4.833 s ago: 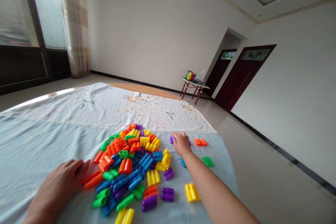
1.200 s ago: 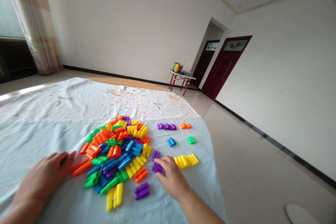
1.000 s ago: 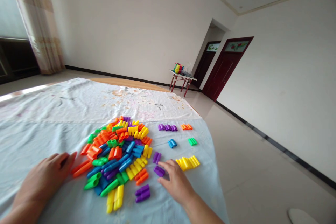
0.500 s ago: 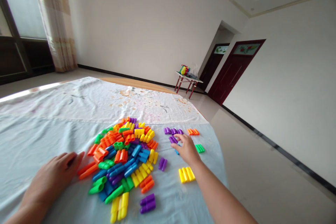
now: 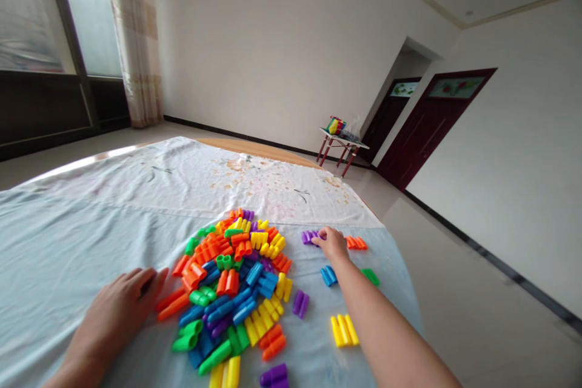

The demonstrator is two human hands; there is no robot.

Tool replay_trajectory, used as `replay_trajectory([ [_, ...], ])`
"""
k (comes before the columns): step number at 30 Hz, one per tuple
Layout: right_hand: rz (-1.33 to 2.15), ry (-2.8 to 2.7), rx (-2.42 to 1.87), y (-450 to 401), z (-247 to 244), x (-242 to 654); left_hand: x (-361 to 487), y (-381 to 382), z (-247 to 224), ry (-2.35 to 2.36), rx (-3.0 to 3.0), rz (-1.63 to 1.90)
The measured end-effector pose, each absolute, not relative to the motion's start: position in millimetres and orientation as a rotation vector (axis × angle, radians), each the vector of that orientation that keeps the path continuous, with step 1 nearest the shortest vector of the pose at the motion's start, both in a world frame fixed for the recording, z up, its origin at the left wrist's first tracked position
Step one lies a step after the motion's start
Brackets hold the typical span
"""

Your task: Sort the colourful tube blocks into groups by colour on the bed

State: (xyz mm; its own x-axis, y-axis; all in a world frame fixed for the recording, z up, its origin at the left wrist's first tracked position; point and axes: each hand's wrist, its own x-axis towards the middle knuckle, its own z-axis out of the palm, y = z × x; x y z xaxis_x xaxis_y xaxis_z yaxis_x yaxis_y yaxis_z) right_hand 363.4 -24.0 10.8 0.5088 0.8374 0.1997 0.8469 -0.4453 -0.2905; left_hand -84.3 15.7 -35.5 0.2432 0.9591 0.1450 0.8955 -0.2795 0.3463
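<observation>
A heap of plastic bullet-shaped building pieces (image 5: 222, 273) in orange, yellow, green, blue and purple lies on the cloth. My left hand (image 5: 120, 303) rests on the cloth at the heap's left side, holding nothing, its fingers loosely stretched towards an orange piece (image 5: 173, 306). My right hand (image 5: 334, 245) is out beyond the heap's right side, with thumb and fingers closed at the right end of a row of purple pieces (image 5: 310, 237). The fingers partly hide the purple piece they grip. Blue pieces (image 5: 328, 276) lie just below this hand.
Orange pieces (image 5: 356, 243), green pieces (image 5: 370, 277) and yellow pieces (image 5: 344, 330) lie in separate groups near the right table edge. Loose purple pieces (image 5: 301, 304) sit between these and the heap. A small table (image 5: 343, 138) bearing bags stands by the far wall.
My right hand has carried the purple piece up to the purple row, uncovering the blue pieces. My left hand stays beside the heap. The whole view has shifted slightly.
</observation>
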Motion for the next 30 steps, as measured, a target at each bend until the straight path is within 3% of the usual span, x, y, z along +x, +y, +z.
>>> replay_trajectory([
  [14,-0.020,-1.592,-2.147,-42,37,318,-80,11,-27,1.774,2.321,0.502],
  [22,0.388,-1.702,-1.750,-92,29,224,-78,9,-26,1.770,2.341,0.511],
  [30,0.246,-1.697,-1.764,-117,29,220,-78,10,-25,1.779,2.362,0.527],
])
